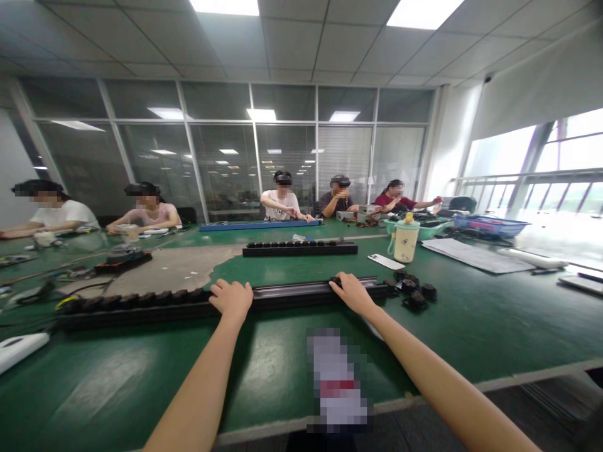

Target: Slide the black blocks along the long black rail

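Note:
A long black rail (292, 295) lies across the green table in front of me, with a pale metallic channel along its top. Several dark, knob-like black pieces (136, 300) sit in a row on its left part. My left hand (232, 298) is closed over the rail at the right end of that row. Farther right, my right hand (352, 292) is closed on a small black piece (335, 280) at the channel, its fingertips partly hiding it. Loose black pieces (417, 299) lie beside the rail's right end.
Beyond lies a second black rail (301, 250) carrying similar pieces. A phone (385, 262), a cream cup (405, 243) and papers (478, 254) are to the right. A white device (21, 350) is at the left edge. Several people sit across the table, one at a blue bar (254, 226).

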A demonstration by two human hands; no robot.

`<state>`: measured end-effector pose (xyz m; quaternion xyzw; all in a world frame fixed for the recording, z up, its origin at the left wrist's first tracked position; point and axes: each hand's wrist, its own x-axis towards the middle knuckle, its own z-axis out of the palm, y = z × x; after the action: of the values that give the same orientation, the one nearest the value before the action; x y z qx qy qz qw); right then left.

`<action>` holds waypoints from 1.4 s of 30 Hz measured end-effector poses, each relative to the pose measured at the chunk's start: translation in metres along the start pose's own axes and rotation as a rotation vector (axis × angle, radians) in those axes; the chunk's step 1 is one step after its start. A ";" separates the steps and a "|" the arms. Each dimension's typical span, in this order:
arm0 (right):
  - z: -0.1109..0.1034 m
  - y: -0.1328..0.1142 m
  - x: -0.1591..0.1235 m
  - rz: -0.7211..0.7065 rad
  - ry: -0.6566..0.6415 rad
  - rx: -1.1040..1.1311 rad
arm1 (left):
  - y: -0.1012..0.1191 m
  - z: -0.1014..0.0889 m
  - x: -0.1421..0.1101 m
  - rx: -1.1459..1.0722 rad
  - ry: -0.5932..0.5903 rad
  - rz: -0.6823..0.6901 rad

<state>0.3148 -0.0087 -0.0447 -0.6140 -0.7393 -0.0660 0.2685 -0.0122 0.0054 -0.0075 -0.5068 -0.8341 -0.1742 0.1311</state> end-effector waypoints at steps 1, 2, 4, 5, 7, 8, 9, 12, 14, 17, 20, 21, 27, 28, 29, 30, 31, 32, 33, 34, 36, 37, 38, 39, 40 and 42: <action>0.000 0.000 0.000 -0.002 0.001 -0.006 | 0.000 0.000 0.000 0.001 -0.001 0.000; 0.000 0.000 0.000 -0.001 0.001 -0.012 | 0.000 0.000 0.000 0.001 -0.001 0.003; 0.000 0.000 0.000 0.007 -0.002 -0.018 | -0.001 0.000 0.001 0.005 0.002 0.011; 0.000 0.000 0.001 0.018 -0.005 -0.020 | -0.001 0.000 0.002 0.006 0.003 0.012; 0.001 0.000 0.002 0.020 0.001 -0.013 | -0.002 0.002 0.004 0.009 0.009 0.005; 0.002 0.000 0.002 0.016 0.007 -0.010 | -0.003 0.003 0.005 0.008 0.010 0.006; 0.004 0.001 0.003 0.013 0.011 -0.012 | -0.003 0.005 0.005 0.011 0.016 0.006; 0.008 0.002 0.004 0.004 0.033 -0.017 | -0.004 0.007 0.007 0.015 0.040 0.006; 0.010 0.002 0.004 -0.005 0.049 -0.012 | -0.005 0.007 0.007 0.019 0.039 0.017; 0.012 0.001 0.004 -0.004 0.065 -0.002 | -0.006 0.006 0.006 0.020 0.032 0.025; 0.013 0.001 0.003 -0.006 0.075 0.006 | -0.006 0.005 0.007 0.011 0.016 0.015; 0.012 0.001 0.003 -0.007 0.074 0.008 | -0.006 0.005 0.007 0.009 0.017 0.013; 0.012 0.002 0.004 -0.001 0.053 0.006 | -0.006 0.007 0.007 0.009 0.057 0.023; 0.012 0.002 0.004 0.000 0.051 0.004 | -0.006 0.007 0.006 0.010 0.055 0.023; 0.012 0.003 0.004 0.000 0.049 0.003 | -0.006 0.007 0.006 0.010 0.053 0.023; 0.011 0.003 0.004 -0.002 0.048 0.003 | -0.006 0.006 0.006 0.009 0.050 0.023; 0.011 0.003 0.004 -0.004 0.048 0.004 | -0.006 0.006 0.006 0.008 0.045 0.022; 0.011 0.003 0.004 -0.006 0.049 0.003 | -0.005 0.006 0.006 0.004 0.041 0.024; 0.010 0.003 0.004 -0.005 0.051 0.001 | -0.005 0.005 0.006 -0.002 0.034 0.026; 0.009 0.003 0.004 -0.002 0.052 -0.001 | -0.005 0.005 0.006 -0.008 0.023 0.022; 0.007 0.003 0.004 0.006 0.043 0.000 | -0.005 0.005 0.008 -0.024 0.011 0.022; 0.006 0.003 0.005 0.008 0.036 0.003 | -0.005 0.004 0.008 -0.029 0.000 0.018; 0.005 0.002 0.005 0.008 0.029 0.005 | -0.005 0.004 0.009 -0.034 -0.010 0.017; 0.005 0.002 0.005 0.011 0.024 0.004 | -0.005 0.004 0.009 -0.037 -0.020 0.016; 0.004 0.002 0.005 0.016 0.020 0.001 | -0.005 0.004 0.009 -0.037 -0.025 0.016; 0.003 0.002 0.005 0.021 0.014 -0.004 | -0.005 0.003 0.008 -0.030 -0.026 0.018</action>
<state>0.3155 -0.0026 -0.0450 -0.6216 -0.7309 -0.0688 0.2730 -0.0202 0.0114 -0.0073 -0.5183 -0.8285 -0.1788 0.1140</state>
